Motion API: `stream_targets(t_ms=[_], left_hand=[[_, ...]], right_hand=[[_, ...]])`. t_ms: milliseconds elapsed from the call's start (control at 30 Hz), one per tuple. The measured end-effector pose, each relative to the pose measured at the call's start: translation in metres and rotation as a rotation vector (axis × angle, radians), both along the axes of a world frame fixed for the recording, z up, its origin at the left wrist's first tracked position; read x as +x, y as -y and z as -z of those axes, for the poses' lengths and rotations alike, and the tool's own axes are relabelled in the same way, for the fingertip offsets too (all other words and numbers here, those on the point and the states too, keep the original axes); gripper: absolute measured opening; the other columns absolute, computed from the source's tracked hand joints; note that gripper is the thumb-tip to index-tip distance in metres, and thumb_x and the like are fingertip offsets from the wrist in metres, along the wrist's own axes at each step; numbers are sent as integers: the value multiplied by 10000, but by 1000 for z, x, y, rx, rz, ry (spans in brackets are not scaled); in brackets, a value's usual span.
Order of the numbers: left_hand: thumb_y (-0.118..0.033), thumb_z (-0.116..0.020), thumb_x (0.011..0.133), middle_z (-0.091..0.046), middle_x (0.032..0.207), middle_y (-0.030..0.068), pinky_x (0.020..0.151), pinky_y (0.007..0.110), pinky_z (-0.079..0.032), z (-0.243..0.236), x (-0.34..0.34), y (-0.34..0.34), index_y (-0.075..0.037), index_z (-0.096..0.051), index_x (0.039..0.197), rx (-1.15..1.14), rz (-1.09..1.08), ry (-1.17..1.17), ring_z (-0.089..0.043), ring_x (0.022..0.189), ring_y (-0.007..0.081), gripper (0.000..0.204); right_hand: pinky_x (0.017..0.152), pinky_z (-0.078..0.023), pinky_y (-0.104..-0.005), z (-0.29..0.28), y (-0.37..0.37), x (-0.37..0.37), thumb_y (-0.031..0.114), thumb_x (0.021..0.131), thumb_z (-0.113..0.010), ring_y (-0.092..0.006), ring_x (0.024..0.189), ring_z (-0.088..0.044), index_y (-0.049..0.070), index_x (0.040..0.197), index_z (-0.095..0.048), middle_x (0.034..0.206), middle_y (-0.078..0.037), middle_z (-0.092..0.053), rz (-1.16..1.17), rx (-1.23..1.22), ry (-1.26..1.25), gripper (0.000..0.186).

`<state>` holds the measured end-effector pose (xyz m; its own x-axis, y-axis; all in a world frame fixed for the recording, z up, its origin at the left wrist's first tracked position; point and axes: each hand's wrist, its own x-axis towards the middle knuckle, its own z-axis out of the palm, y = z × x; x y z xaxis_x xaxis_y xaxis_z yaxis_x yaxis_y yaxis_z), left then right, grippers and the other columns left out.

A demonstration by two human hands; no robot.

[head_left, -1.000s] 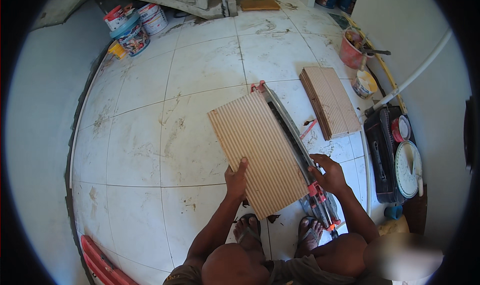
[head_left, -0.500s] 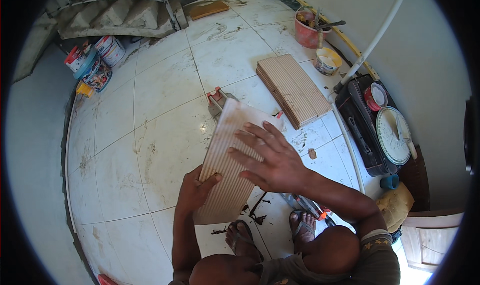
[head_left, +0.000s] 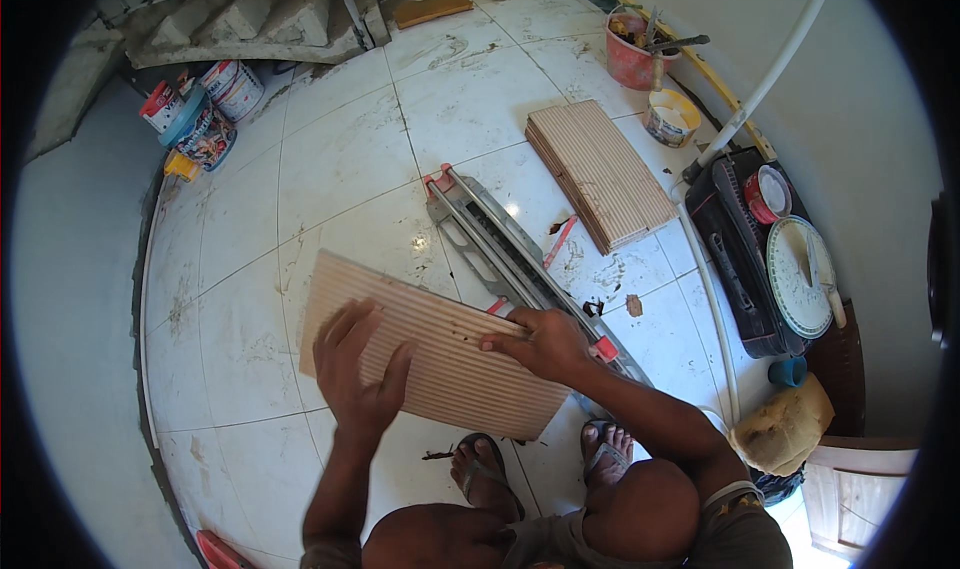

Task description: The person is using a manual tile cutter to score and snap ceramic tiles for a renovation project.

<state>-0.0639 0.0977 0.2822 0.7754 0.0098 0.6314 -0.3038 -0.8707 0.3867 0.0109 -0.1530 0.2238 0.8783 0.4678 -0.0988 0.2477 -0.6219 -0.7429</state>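
A rectangular beige tile (head_left: 455, 354), its ribbed back toward me, is tilted in front of my knees above the floor. My right hand (head_left: 548, 345) grips its upper long edge, thumb on the ribbed face and fingers behind. Against the left end lies my left hand (head_left: 352, 369), fingers spread over the ribs and not wrapped round the edge. Just beyond the tile, a manual tile cutter (head_left: 490, 224) with two metal rails and red end pieces rests on the floor, its near part partly behind my right hand and arm.
A stack of ribbed tiles (head_left: 605, 169) lies beyond the cutter. At the right are a black case (head_left: 735, 269) bearing a round plate (head_left: 790, 269), a yellow tub (head_left: 670, 119) and a red bucket (head_left: 632, 64). Paint buckets (head_left: 205, 134) stand far left near concrete steps (head_left: 240, 19).
The tile has turned from near upright to lying slantwise and moved left, uncovering the tile cutter. My right hand went from flat on its face to gripping its edge; my left hand loosened and spread.
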Motion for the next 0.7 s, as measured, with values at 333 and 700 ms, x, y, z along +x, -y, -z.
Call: stream_targets(t_ms=[333, 700], left_hand=[[-448, -502, 1048, -584, 1303, 244, 992, 401, -503, 180, -75, 14, 90, -460, 1360, -1688, -372, -571, -623, 1151, 297, 623], [-490, -533, 1030, -662, 1095, 217, 846, 356, -538, 256, 14, 16, 140, -517, 1220, -1344, -459, -621, -670, 943, 253, 658]], right_hand=[[761, -544, -431, 129, -35, -45, 646, 860, -663, -319, 789, -724, -79, 1066, -695, 841, -226, -719, 319, 260, -519, 754], [1015, -474, -411, 111, 22, -17, 295, 909, -728, -355, 1151, -606, -23, 1257, -619, 1225, -201, -617, 92, 312, 77, 485]])
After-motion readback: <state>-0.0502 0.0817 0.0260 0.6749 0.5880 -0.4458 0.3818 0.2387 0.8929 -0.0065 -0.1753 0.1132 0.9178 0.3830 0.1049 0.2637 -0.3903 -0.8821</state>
